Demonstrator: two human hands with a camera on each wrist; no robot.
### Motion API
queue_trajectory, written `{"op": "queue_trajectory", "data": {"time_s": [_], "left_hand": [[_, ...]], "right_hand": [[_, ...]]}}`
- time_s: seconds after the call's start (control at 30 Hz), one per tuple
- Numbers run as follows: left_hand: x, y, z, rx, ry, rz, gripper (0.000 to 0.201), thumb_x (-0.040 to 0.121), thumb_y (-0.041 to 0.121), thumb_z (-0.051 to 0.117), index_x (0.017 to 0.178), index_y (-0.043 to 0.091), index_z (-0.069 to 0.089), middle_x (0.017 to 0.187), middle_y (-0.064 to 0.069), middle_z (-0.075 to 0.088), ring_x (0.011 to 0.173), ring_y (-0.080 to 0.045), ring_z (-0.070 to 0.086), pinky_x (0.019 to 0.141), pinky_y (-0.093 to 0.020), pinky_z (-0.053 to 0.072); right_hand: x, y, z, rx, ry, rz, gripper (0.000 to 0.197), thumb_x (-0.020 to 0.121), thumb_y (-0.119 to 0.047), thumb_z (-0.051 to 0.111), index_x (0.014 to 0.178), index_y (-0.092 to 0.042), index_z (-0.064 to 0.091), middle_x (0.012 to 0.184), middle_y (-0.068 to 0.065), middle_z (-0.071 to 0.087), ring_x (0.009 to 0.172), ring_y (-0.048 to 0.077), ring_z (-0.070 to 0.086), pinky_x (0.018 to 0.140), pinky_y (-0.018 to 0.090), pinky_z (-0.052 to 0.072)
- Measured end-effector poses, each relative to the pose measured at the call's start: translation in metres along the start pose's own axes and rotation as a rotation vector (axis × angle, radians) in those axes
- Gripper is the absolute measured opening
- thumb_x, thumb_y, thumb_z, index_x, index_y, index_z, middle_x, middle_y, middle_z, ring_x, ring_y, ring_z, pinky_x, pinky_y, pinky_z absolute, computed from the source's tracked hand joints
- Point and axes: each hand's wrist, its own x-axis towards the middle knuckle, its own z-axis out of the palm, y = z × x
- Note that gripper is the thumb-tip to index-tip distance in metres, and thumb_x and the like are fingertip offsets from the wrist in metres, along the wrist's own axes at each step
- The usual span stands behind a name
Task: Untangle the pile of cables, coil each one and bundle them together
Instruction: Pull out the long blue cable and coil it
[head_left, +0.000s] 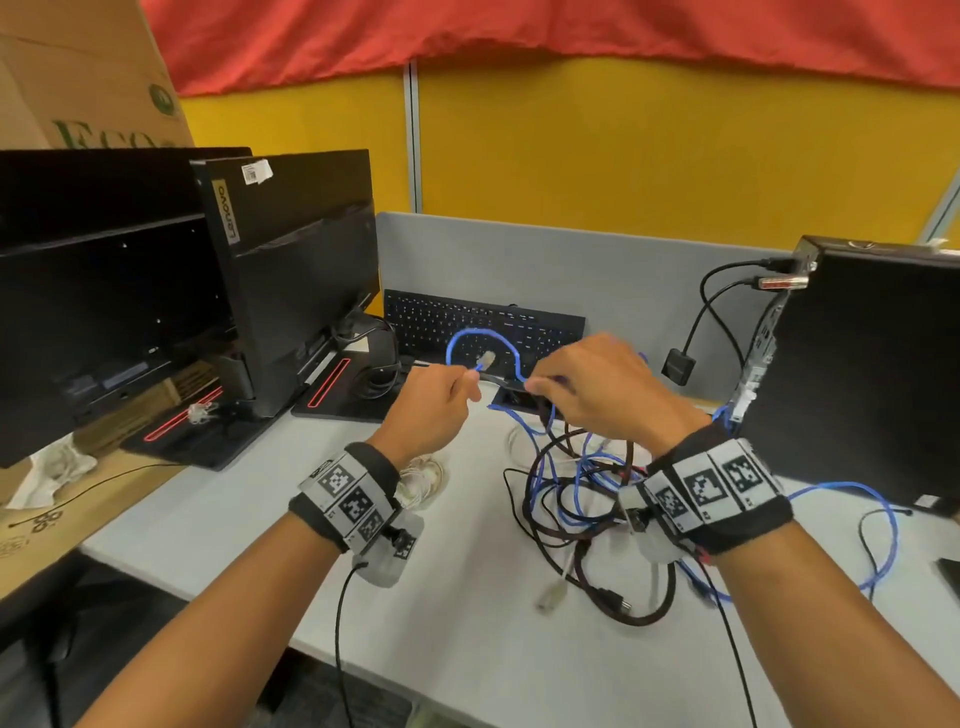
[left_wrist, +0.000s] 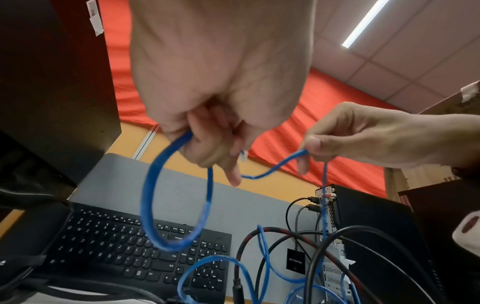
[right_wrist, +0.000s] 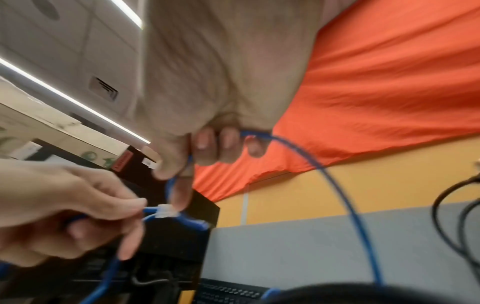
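A: How far along?

B: Early. The left hand (head_left: 434, 402) pinches the blue cable (head_left: 470, 340) near its plug, one loop formed; the right hand (head_left: 597, 387) is clamped on the same cable further along.

A: The rest?

B: The tangled pile (head_left: 587, 499) lies on the counter (head_left: 467, 597), unsorted, nothing bundled.

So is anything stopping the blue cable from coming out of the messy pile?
Yes. Both hands, left hand and right hand, hold the blue cable up, but lower down it threads through the tangled pile, where black and braided cables cross it.
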Motion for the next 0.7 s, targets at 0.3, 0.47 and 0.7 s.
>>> {"op": "queue_trajectory", "data": {"time_s": [0.3, 0.47, 0.7], "left_hand": [[0.017, 0.021, -0.006, -0.072, -0.146, 0.28, 0.033, 0.108, 0.018, 0.043, 0.084, 0.012, 0.066, 0.072, 0.01, 0.058, 0.064, -0.001, 0.052, 0.062, -0.013, 0.037], [0.056, 0.012, -0.014, -0.173, 0.04, 0.287, 0.028, 0.107, 0.015, 0.042, 0.093, 0.007, 0.064, 0.067, -0.006, 0.053, 0.058, -0.013, 0.045, 0.056, -0.027, 0.035], [0.103, -0.007, 0.016, -0.529, -0.14, -0.057, 0.023, 0.11, 0.014, 0.032, 0.098, 0.008, 0.05, 0.069, -0.012, 0.061, 0.045, -0.014, 0.042, 0.046, -0.029, 0.039]], "right_hand": [[0.018, 0.018, -0.018, 0.558, -0.121, -0.144, 0.026, 0.097, -0.04, 0.066, 0.08, -0.024, 0.078, 0.056, -0.004, 0.056, 0.049, 0.006, 0.04, 0.05, 0.021, 0.032], [0.041, 0.08, -0.027, 0.716, 0.382, 0.147, 0.029, 0.102, -0.035, 0.059, 0.082, -0.02, 0.075, 0.052, -0.009, 0.033, 0.049, 0.01, 0.025, 0.049, 0.023, 0.022], [0.062, 0.136, -0.015, 0.989, 0.79, 0.407, 0.03, 0.105, -0.033, 0.055, 0.085, -0.021, 0.074, 0.062, 0.01, 0.031, 0.059, 0.025, 0.025, 0.061, 0.034, 0.027]]}}
